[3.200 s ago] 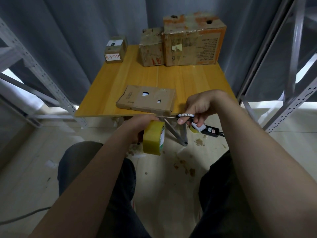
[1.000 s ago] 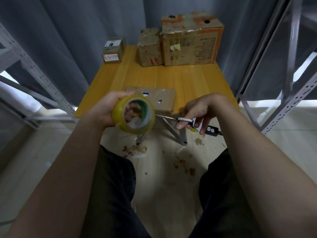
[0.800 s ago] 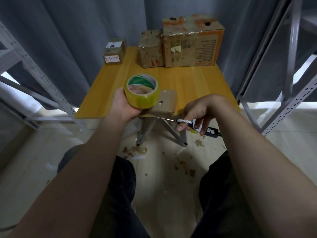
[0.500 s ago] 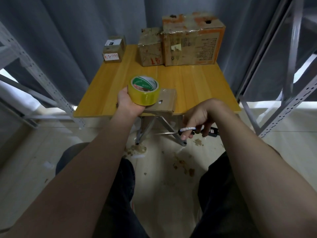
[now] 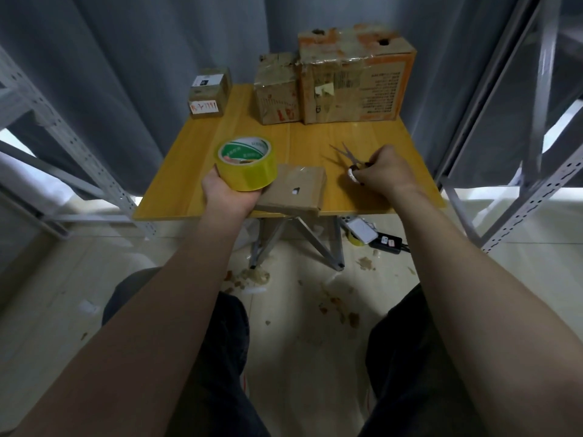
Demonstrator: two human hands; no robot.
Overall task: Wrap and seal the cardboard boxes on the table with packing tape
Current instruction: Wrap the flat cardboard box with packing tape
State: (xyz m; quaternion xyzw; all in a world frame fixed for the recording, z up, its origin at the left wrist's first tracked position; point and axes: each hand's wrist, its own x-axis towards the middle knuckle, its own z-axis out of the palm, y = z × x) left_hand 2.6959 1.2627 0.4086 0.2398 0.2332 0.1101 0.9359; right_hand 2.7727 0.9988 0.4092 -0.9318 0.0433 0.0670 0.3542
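Lying flat at the near edge of the bench (image 5: pixel 189 175), the flat box (image 5: pixel 299 190) shows a small hole in its top face. Its left end is hidden behind the tape (image 5: pixel 249 171), a yellow roll with a green-and-white core. The left hand (image 5: pixel 225 193) grips the roll from below, fingers curled round its side. Whether the roll touches the flat box cannot be told.

Just right of the flat box, the right hand (image 5: pixel 385 171) is over the bench with its fingers closed round the handles of the scissors (image 5: pixel 345 154). The blades stand apart and point toward the far side.

Three more boxes stand along the far edge. The big box (image 5: pixel 353 77), with orange print and holes in its top, touches the mid box (image 5: pixel 276 89) on its left. The small box (image 5: pixel 208 93), with white labels, sits well apart at the far left corner.

A grey curtain (image 5: pixel 142 58) hangs behind, and metal racks (image 5: pixel 63 143) stand at both sides. On the floor (image 5: pixel 299 326) under the bench lie a phone (image 5: pixel 361 230), a power strip (image 5: pixel 388 241) and scraps (image 5: pixel 252 275).
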